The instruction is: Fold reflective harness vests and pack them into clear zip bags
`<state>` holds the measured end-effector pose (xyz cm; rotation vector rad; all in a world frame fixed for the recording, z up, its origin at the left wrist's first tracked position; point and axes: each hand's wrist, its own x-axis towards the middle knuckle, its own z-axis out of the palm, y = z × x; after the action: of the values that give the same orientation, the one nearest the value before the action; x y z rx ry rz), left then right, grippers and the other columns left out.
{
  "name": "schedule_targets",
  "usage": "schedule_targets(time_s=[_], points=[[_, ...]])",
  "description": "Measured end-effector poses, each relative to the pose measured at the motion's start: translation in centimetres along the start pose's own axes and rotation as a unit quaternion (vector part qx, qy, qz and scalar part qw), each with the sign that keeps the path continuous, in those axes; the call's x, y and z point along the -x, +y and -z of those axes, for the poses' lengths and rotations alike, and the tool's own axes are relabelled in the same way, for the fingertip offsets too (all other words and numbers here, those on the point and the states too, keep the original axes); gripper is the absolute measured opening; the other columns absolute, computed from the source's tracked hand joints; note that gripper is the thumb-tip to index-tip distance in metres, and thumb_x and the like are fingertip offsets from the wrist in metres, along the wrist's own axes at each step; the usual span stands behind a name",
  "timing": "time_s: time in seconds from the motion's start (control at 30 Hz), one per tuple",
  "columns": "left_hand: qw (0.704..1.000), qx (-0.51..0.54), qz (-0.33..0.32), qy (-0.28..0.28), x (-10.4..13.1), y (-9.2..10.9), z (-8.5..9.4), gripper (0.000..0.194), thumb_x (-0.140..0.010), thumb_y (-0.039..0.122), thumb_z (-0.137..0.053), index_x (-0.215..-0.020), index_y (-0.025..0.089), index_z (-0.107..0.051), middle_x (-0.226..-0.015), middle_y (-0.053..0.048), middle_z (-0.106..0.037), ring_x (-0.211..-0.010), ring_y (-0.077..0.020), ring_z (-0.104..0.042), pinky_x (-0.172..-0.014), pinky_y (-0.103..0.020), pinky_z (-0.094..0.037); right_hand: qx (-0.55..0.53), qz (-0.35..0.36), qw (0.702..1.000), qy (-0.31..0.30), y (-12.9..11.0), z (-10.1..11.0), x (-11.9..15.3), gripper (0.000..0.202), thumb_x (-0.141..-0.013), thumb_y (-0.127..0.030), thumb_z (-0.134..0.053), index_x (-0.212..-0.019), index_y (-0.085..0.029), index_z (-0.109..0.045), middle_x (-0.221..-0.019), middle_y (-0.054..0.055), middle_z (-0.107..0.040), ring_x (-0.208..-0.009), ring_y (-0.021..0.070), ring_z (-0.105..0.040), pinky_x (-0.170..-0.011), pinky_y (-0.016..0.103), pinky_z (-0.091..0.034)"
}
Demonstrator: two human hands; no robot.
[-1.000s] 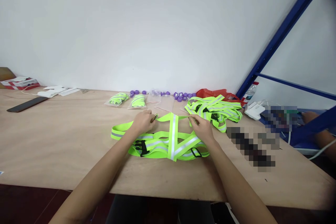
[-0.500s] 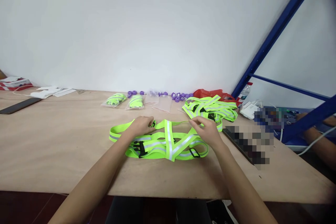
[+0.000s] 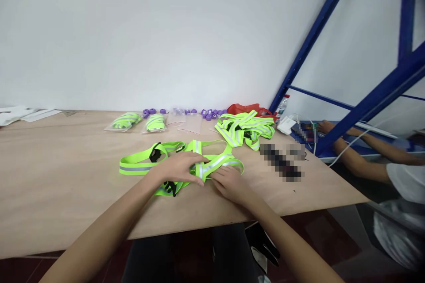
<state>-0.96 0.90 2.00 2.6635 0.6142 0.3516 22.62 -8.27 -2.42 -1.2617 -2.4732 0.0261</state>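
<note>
A neon-yellow strap harness (image 3: 136, 169) with silver stripes and black buckles lies on the table in front of me. My left hand (image 3: 183, 166) rests over its middle, thumb and fingers closed around a crossing of the straps. Just to the right, my right hand (image 3: 229, 182) has its fingers curled at the lower edge of the same harness. Its fingertips press against the strap. A black buckle (image 3: 170, 188) shows below my left wrist, and a black slider (image 3: 155, 152) stands up in the left loop.
Behind the harness are two bagged straps (image 3: 126, 120), flat clear bags (image 3: 191, 124), several purple rolls (image 3: 208, 116) and a pile of neon straps (image 3: 245, 128) by a red bag (image 3: 250, 108). At right are a bottle (image 3: 282, 106), a blue frame (image 3: 308, 51) and another person's arms (image 3: 360, 163).
Both hands have come closer together and nearer to me, onto the harness's middle. The harness's centre has folded and its left loop has shifted. The view has turned right, showing more of the other person.
</note>
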Motion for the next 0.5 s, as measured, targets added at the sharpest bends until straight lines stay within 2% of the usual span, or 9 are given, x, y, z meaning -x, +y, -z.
schedule_targets(time_s=[0.07, 0.17, 0.23, 0.37, 0.5], points=[[1.0, 0.014, -0.005, -0.011, -0.1, 0.3, -0.5, 0.064, -0.076, 0.055, -0.077, -0.132, 0.028, -0.062, -0.134, -0.008, -0.064, -0.122, -0.0322, -0.058, -0.101, -0.037, -0.042, -0.016, -0.014, 1.0, 0.014, 0.1, 0.5, 0.0, 0.024, -0.097, -0.018, -0.047, -0.1, -0.021, -0.071, -0.099, 0.009, -0.076, -0.093, 0.0234, -0.067, -0.085, 0.037, -0.047], [0.999, 0.047, -0.006, -0.013, -0.2, 0.0, -0.6, 0.037, -0.086, 0.039, -0.07, -0.12, 0.025, -0.07, -0.12, -0.008, -0.071, -0.11, -0.0279, -0.064, -0.096, -0.034, -0.045, -0.055, -0.035, 0.997, 0.034, 0.3, 1.6, 0.1, 0.023, -0.096, -0.022, -0.048, -0.096, -0.022, -0.071, -0.092, 0.008, -0.075, -0.089, 0.0225, -0.066, -0.083, 0.035, -0.046], [0.996, 0.089, 0.001, -0.007, -0.1, -0.3, -0.2, 0.029, -0.089, 0.037, -0.066, -0.113, 0.024, -0.074, -0.112, -0.006, -0.074, -0.101, -0.0246, -0.067, -0.09, -0.03, -0.046, -0.09, -0.049, 0.994, 0.046, 0.5, 2.5, 0.3, 0.024, -0.096, -0.025, -0.047, -0.094, -0.022, -0.071, -0.09, 0.008, -0.075, -0.087, 0.0228, -0.065, -0.08, 0.035, -0.047], [0.984, 0.178, 0.023, 0.022, 0.2, -0.9, 0.7, 0.027, -0.09, 0.043, -0.064, -0.098, 0.021, -0.077, -0.093, -0.003, -0.075, -0.08, -0.019, -0.065, -0.071, -0.025, -0.045, -0.171, -0.101, 0.978, 0.069, 0.9, 4.8, 0.3, 0.023, -0.093, -0.03, -0.049, -0.087, -0.022, -0.069, -0.084, 0.005, -0.072, -0.08, 0.0225, -0.063, -0.075, 0.034, -0.047], [0.962, 0.252, 0.069, 0.074, 0.5, -0.9, 0.9, 0.036, -0.092, 0.046, -0.057, -0.078, 0.017, -0.072, -0.06, 0.002, -0.059, -0.052, -0.0111, -0.047, -0.05, -0.023, -0.032, -0.269, -0.128, 0.951, 0.079, 1.7, 6.6, 0.2, 0.022, -0.086, -0.033, -0.052, -0.074, -0.02, -0.065, -0.071, 0.001, -0.064, -0.067, 0.019, -0.058, -0.063, 0.029, -0.044]])
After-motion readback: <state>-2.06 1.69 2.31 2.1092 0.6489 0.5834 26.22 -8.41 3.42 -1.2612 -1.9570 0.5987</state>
